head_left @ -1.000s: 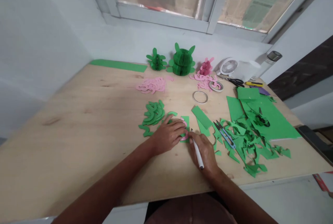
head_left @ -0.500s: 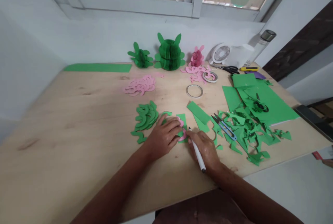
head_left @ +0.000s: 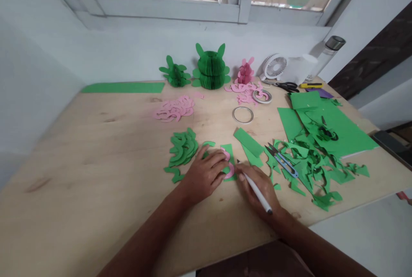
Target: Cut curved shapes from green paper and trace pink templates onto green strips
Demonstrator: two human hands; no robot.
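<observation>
My left hand (head_left: 205, 173) lies flat, fingers spread, pressing a pink curved paper template (head_left: 229, 170) onto a small green paper piece (head_left: 229, 152) on the wooden table (head_left: 96, 148). My right hand (head_left: 257, 187) grips a white pen (head_left: 257, 191), its tip touching the green piece at the template's right edge. A stack of green cut-out curved shapes (head_left: 182, 148) lies just left of my left hand. Green paper strips (head_left: 249, 144) lie just beyond my right hand.
Blue-handled snips (head_left: 283, 161) rest on a heap of green scraps (head_left: 309, 170). Green sheets (head_left: 328, 127), two tape rings (head_left: 242, 115), pink cut-outs (head_left: 175, 107), three paper honeycomb figures (head_left: 210, 69), a small fan (head_left: 274, 67), black scissors (head_left: 286, 85) and a bottle (head_left: 328, 54) sit further back.
The view has shifted slightly; both hands stay on the green piece. The pen has tilted more to the right in my right hand, its tip staying by the pink template.
</observation>
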